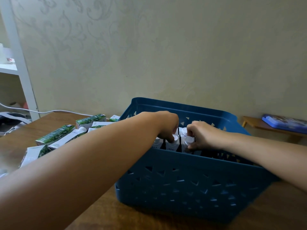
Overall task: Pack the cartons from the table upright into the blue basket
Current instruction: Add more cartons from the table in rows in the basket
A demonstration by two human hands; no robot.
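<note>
Cartons, white with round caps, upright inside blue perforated plastic basket; more green-and-white cartons lying left of it. Left hand and right hand each gripping a carton top. Best seated straight, snug against neighbours.

- The basket stands on the table, right of centre, close to the wall.
- Cartons stand upright inside it, at its left end.
- More cartons lie on the table left of the basket.
- Both hands reach into the basket from the near side.
</note>
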